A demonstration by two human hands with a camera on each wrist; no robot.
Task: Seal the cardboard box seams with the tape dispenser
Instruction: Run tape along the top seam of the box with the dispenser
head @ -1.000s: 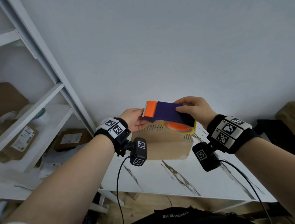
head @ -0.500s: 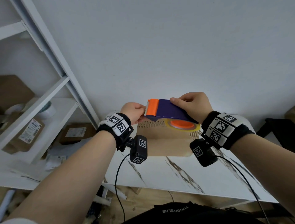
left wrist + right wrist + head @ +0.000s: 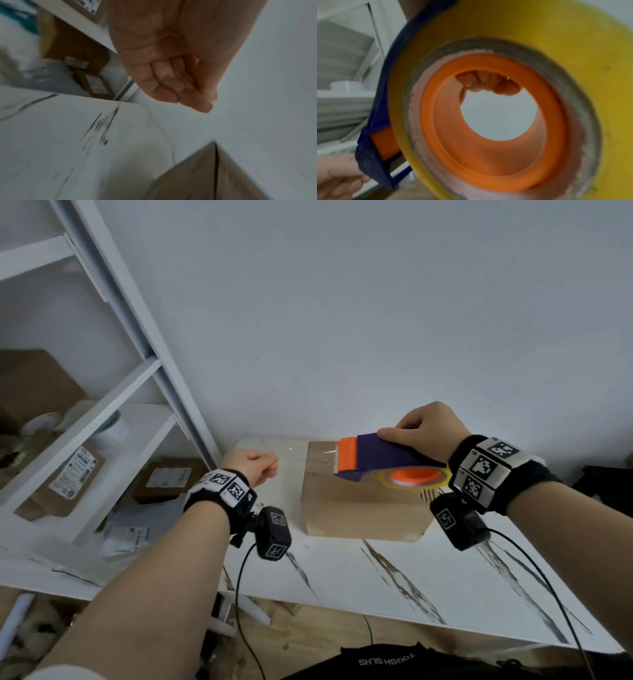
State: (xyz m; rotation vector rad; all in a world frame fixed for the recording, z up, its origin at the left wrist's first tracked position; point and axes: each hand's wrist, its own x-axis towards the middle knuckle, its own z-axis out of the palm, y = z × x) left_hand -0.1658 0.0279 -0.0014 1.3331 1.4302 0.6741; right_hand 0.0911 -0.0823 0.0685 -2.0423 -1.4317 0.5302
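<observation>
A closed cardboard box (image 3: 359, 508) sits on the white marble-pattern table (image 3: 376, 583). My right hand (image 3: 416, 431) grips the tape dispenser (image 3: 380, 455), purple with an orange front, flat over the box top, its front near the far left corner. The right wrist view is filled by its yellow tape roll (image 3: 573, 40) and orange core (image 3: 488, 155), with my fingertips (image 3: 488, 85) showing through the hole. My left hand (image 3: 257, 465) hovers over the table left of the box, apart from it. Its fingers (image 3: 171, 81) are curled into the palm and hold nothing; the box corner (image 3: 205, 175) lies below.
A white shelf unit (image 3: 113, 412) stands left of the table, with labelled parcels (image 3: 68, 477) and tape rolls on its boards. A plain wall rises right behind the box. Bare tabletop lies in front of the box, crossed by the wrist camera cables (image 3: 239, 577).
My left hand has let go of the dispenser's front end and moved left, off the box. The right hand has carried the dispenser a little to the right and lower over the box top.
</observation>
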